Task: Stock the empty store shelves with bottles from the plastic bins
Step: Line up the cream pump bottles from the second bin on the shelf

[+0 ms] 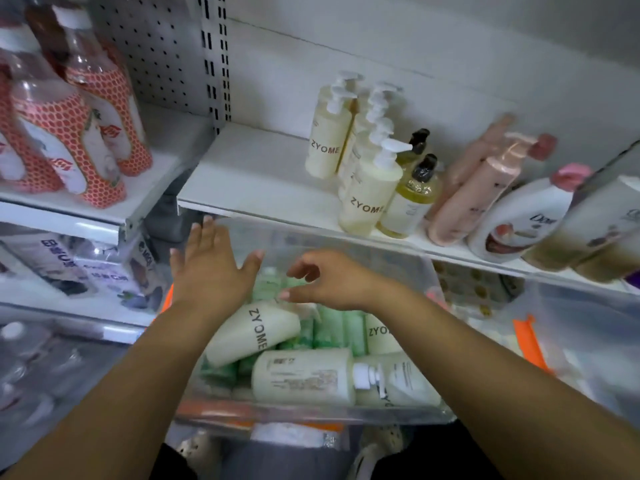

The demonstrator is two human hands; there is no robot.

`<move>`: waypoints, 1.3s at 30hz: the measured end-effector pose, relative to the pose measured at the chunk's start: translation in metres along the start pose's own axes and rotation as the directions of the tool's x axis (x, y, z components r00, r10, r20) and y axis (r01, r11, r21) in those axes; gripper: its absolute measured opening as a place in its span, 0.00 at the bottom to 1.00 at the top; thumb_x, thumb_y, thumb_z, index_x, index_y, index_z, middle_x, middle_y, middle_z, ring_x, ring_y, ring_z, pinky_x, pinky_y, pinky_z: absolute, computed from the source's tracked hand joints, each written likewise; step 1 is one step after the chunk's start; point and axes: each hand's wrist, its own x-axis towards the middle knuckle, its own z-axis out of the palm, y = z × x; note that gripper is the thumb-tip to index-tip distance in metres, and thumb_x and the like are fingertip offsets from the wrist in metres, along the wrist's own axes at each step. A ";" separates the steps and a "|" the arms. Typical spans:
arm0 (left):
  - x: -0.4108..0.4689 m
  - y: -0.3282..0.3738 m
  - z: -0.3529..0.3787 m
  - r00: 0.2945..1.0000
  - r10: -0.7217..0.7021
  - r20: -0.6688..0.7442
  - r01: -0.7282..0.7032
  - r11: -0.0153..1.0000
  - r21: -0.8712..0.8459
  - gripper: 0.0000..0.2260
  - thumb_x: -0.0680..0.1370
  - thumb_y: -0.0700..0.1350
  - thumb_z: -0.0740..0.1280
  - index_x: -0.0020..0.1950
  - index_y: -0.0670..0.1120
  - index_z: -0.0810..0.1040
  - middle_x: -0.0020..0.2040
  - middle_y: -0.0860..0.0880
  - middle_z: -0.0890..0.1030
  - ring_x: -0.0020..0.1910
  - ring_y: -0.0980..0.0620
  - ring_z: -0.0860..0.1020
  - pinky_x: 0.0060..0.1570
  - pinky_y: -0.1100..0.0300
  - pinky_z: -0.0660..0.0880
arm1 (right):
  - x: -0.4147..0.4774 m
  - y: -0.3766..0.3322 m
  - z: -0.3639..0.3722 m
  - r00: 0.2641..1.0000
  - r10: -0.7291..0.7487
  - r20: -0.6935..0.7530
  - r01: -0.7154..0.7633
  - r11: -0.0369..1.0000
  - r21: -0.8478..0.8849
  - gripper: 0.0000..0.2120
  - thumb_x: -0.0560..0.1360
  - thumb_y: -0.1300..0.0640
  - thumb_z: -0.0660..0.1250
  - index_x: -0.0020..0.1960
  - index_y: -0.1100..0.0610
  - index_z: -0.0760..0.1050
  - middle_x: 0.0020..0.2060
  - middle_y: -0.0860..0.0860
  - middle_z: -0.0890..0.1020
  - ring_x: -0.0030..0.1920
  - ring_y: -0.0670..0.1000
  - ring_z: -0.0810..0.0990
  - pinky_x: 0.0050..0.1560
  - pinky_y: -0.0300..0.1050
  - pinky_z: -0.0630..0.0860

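on the white shelf point(259, 174) stand at least four cream pump bottles point(370, 199) in a tight cluster, the rear ones overlapping so the exact count is unclear; just to their right are two amber bottles point(412, 199) with black pumps, then two pink bottles point(474, 202), then one white bottle point(519, 223) with a pink cap; further bottles at the right edge are too blurred to count; the left part of this shelf is bare.

below the shelf edge sits a clear bin point(311, 415); four cream bottles point(256, 334) lie on their sides in it, on top of several green bottles point(332, 327) packed underneath.

the left hand point(211, 268) is spread flat, palm down, fingers straight, holding nothing, over the bin's far left corner; the lettered cream bottle lies just below its wrist, between the two forearms; the right hand point(332, 278) hangs over the middle of the bin with fingers loosely curled and nothing in them; its fingertips are near the green bottles, and whether they touch cannot be told; the other three cream bottles lie nearer the person, under and beside the right forearm.

on the neighbouring shelf to the left stand at least three red-patterned bottles point(104, 133); a second bin point(530, 341) with an orange latch sits to the right.
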 end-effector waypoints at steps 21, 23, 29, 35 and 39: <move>0.002 -0.032 -0.010 0.985 0.084 0.148 -0.064 0.989 -0.132 0.35 0.79 0.63 0.62 0.81 0.51 0.54 0.82 0.54 0.43 0.80 0.42 0.54 0.73 0.43 0.61 | 0.008 0.026 0.043 0.980 0.040 0.196 -0.093 0.960 0.266 0.30 0.62 0.45 0.83 0.59 0.48 0.74 0.53 0.47 0.81 0.52 0.47 0.82 0.52 0.43 0.82; 0.007 -0.032 -0.009 0.986 0.083 0.146 -0.063 0.989 -0.135 0.35 0.79 0.63 0.62 0.81 0.51 0.54 0.82 0.54 0.43 0.79 0.41 0.55 0.72 0.42 0.62 | 0.007 0.020 0.039 0.992 0.036 0.117 -0.073 0.940 0.333 0.28 0.63 0.47 0.84 0.58 0.49 0.76 0.52 0.47 0.82 0.51 0.46 0.82 0.48 0.38 0.80; 0.012 -0.016 -0.018 0.990 0.116 -0.080 -0.135 0.941 -0.311 0.30 0.82 0.57 0.62 0.79 0.44 0.62 0.82 0.50 0.52 0.78 0.46 0.59 0.74 0.46 0.63 | 0.002 0.005 0.010 0.998 -0.068 0.005 0.065 0.964 0.259 0.28 0.62 0.54 0.85 0.57 0.50 0.77 0.52 0.48 0.81 0.51 0.47 0.82 0.51 0.43 0.82; 0.020 0.002 -0.020 0.985 0.136 -0.107 -0.161 0.947 -0.277 0.26 0.83 0.58 0.57 0.77 0.45 0.67 0.81 0.48 0.60 0.78 0.47 0.60 0.75 0.46 0.60 | -0.008 -0.014 -0.051 0.974 -0.155 -0.165 0.141 0.986 -0.094 0.33 0.59 0.48 0.85 0.60 0.42 0.75 0.54 0.43 0.76 0.53 0.39 0.76 0.51 0.30 0.72; 0.034 0.005 -0.007 0.990 0.139 -0.001 -0.138 0.982 -0.131 0.27 0.84 0.59 0.51 0.79 0.47 0.64 0.82 0.51 0.54 0.81 0.50 0.50 0.77 0.45 0.49 | -0.006 -0.029 -0.088 0.941 -0.231 -0.247 0.172 0.955 -0.241 0.35 0.59 0.48 0.84 0.62 0.41 0.74 0.54 0.40 0.71 0.55 0.38 0.73 0.50 0.23 0.66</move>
